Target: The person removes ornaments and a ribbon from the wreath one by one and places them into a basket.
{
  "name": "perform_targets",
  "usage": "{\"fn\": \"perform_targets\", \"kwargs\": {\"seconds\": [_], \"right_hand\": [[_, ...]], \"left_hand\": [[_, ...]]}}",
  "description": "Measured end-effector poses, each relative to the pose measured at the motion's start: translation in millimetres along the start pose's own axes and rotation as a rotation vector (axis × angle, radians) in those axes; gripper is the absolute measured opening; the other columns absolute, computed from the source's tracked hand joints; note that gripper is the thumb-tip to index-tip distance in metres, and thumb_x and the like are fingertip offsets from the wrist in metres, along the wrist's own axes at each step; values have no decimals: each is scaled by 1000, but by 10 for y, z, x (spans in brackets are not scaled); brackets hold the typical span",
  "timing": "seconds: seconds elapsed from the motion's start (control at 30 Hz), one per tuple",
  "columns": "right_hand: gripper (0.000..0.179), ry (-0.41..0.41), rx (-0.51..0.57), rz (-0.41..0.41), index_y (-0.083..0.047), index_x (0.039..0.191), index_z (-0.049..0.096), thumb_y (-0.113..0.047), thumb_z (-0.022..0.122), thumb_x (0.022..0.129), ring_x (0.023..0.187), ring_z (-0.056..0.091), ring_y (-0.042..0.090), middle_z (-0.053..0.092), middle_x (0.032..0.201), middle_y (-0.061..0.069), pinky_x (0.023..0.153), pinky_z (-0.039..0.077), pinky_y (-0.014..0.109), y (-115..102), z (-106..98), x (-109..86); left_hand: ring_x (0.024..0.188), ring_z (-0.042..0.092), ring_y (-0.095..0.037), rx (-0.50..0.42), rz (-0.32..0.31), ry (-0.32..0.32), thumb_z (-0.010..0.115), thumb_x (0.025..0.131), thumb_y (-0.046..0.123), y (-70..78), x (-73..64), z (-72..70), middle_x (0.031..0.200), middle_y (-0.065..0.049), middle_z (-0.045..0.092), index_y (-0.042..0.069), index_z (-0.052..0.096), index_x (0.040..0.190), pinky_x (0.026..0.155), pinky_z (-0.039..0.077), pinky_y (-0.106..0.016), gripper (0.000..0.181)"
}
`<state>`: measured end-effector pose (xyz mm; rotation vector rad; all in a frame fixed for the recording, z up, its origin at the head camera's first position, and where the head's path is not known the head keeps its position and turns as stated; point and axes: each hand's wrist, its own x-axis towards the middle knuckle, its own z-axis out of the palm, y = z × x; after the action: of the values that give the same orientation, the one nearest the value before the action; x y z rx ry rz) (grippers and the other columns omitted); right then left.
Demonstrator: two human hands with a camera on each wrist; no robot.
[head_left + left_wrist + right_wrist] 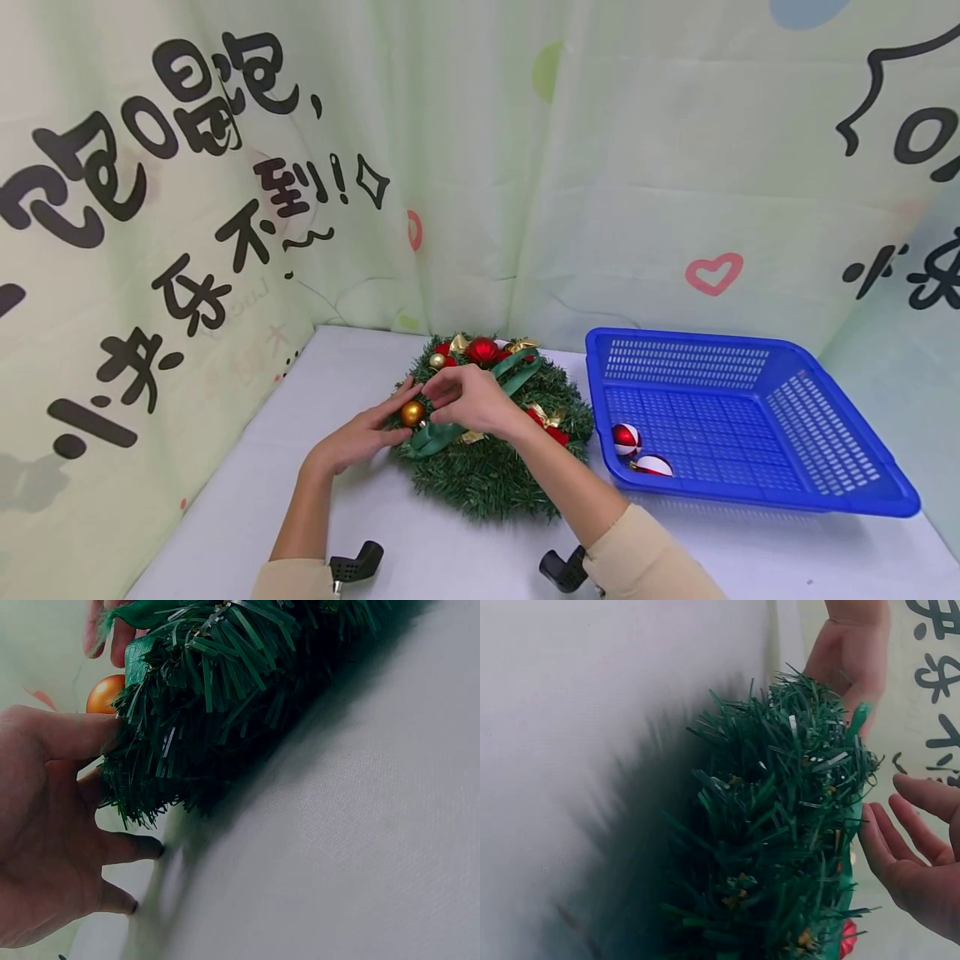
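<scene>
A green artificial wreath lies on the white table, decorated with a dark green ribbon, red balls and gold bows. Against its left edge rests my left hand, fingers spread and fairly straight, the thumb touching the greenery beside a gold ball. In the left wrist view, the other fingers of that hand reach down toward the tabletop. Over the wreath's left part hovers my right hand, its fingers loosely bent; the right wrist view shows nothing between these fingers.
To the right of the wreath stands a blue plastic basket, with red-and-white balls in its near left corner. Patterned curtains hang behind and beside the table. Two black devices show near the forearms.
</scene>
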<state>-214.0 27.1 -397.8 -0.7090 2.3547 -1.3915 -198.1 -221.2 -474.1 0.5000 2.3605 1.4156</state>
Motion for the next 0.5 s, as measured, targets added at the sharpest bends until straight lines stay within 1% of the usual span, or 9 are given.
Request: {"fn": "perform_targets", "kwargs": {"seconds": [0.2,0.43,0.5], "right_hand": [[30,-1,-22,12,-6,118,74,-4,81,88,101,73,20,75,116,9,87,61,33,64,72,65],[33,14,-103,1,-9,119,75,-9,83,88,100,72,20,75,113,7,85,61,31,75,139,112],[33,15,-127,0,-9,120,75,-9,83,88,100,72,21,75,113,7,86,61,32,65,153,121]], "left_hand": [[163,0,-34,14,-13,6,63,105,30,9,2,-1,176,10,4,36,26,166,122,14,-74,71],[163,0,-29,10,-44,13,62,105,32,15,-7,-2,175,17,4,47,28,162,123,14,-73,68],[163,0,-28,8,-48,15,63,105,33,22,-9,-2,175,18,4,48,29,162,123,14,-72,68]]}}
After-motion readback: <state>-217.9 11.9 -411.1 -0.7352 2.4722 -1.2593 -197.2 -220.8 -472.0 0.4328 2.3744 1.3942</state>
